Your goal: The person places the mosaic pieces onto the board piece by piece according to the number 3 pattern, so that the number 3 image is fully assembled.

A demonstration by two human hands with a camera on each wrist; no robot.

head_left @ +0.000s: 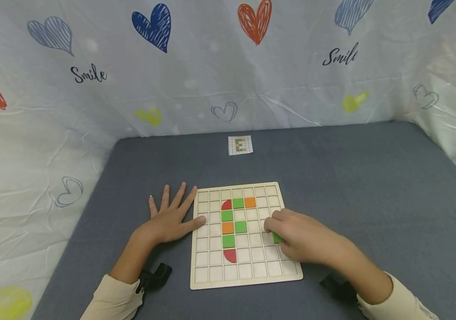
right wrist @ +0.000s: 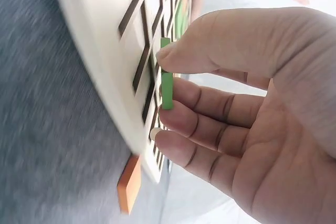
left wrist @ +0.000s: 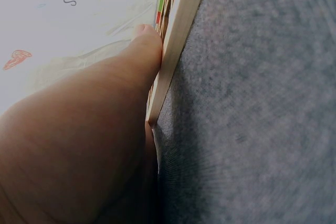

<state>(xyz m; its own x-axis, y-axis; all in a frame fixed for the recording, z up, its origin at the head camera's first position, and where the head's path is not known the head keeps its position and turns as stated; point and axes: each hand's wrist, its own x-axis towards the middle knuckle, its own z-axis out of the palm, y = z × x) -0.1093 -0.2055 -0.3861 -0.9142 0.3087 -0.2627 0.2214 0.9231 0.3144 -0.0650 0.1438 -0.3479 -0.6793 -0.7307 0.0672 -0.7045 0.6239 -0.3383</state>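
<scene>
A wooden grid board (head_left: 246,282) lies on the table, bearing green and orange square tiles and two red quarter-round tiles, one of them the lower red tile (head_left: 230,256). My left hand (head_left: 168,224) rests flat with fingers spread at the board's left side, its thumb (left wrist: 144,45) over the edge. Above the board's right part, my right hand (head_left: 305,235) pinches a green tile (right wrist: 167,90) between thumb and fingers. In the right wrist view, the thumb covers part of this tile.
An orange tile (right wrist: 129,183) lies beside the board, hidden by the right hand in the head view. A small printed card (head_left: 240,145) with a coloured grid pattern lies at the back of the grey table (head_left: 371,178). Behind hangs a heart-patterned curtain (head_left: 196,71).
</scene>
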